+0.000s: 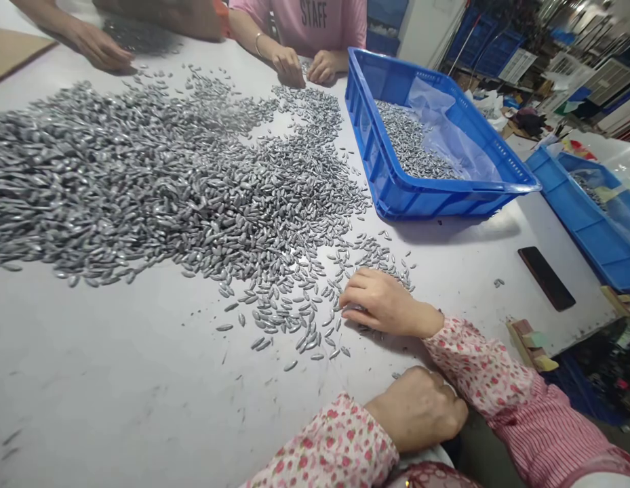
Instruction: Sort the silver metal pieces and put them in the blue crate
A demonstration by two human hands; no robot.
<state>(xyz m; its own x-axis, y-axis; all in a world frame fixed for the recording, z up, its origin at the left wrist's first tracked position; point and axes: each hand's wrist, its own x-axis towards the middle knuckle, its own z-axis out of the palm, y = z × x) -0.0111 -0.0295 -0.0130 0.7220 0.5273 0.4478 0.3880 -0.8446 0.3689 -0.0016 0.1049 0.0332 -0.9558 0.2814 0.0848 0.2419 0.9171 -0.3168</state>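
A spread of silvery oval pellets (156,196) is heaped across the surface (116,393). The right hand (388,303) is laid half-open, fingers curled, against the pellets' scattered edge; the left hand (419,410) is closed into an empty fist just below. More pellets are held in a blue plastic crate (390,190).

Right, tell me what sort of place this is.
Probably a small factory workshop: a white work table spread with small silver spindle-shaped pieces, a blue plastic crate holding more, and a co-worker's pink shirt printed STAFF.
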